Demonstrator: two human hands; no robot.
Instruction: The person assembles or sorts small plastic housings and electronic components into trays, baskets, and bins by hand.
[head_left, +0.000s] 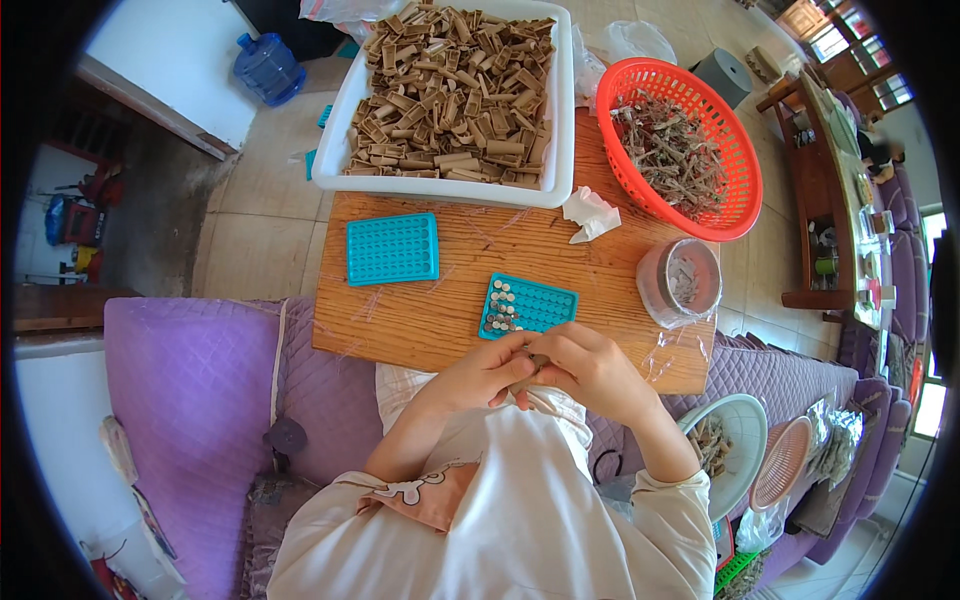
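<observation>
My left hand (482,374) and my right hand (590,366) meet just over the near edge of the wooden table. Their fingers close together round a small brownish-grey piece (541,361); its kind is mostly hidden by the fingertips. Directly beyond them lies a blue tray (550,305) with rows of small hollows. Several small white and dark round pieces (502,298) sit at the tray's left end. Farther left is a second blue tray (392,249) of the same sort.
A white bin (440,188) of brown half-tube pieces (460,90) stands at the back. Right of it are a red basket (745,195) of dried brownish bits, crumpled white paper (591,214) and a clear tub (655,290). A pale green basin (745,440) stands on the sofa at right.
</observation>
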